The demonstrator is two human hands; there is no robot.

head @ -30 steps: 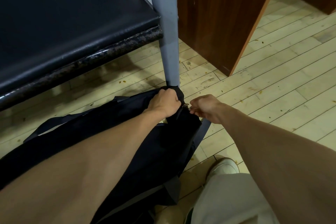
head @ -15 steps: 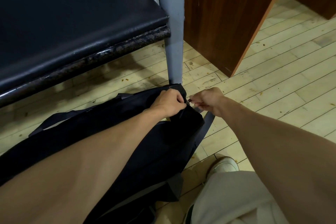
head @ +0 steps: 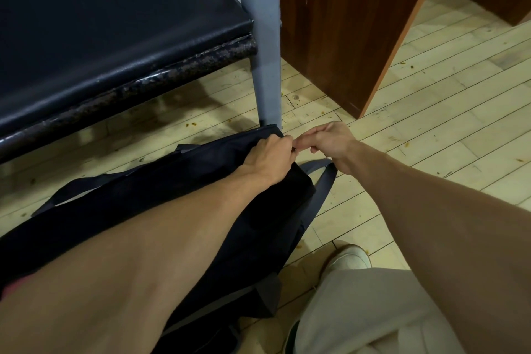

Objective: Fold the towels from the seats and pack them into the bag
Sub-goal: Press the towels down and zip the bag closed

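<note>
The dark bag (head: 161, 210) lay on the floor (head: 431, 138) in the lower middle of the frame, by the gray leg (head: 265, 66) of the seat (head: 100, 37). The left hand (head: 270, 156) gripped the bag's end to keep it from sliding. The right hand (head: 330, 139) pinched something tiny there, probably the zipper pull. No towels showed.

Seat leg (head: 265, 66) just behind bag (head: 201, 195).
</note>
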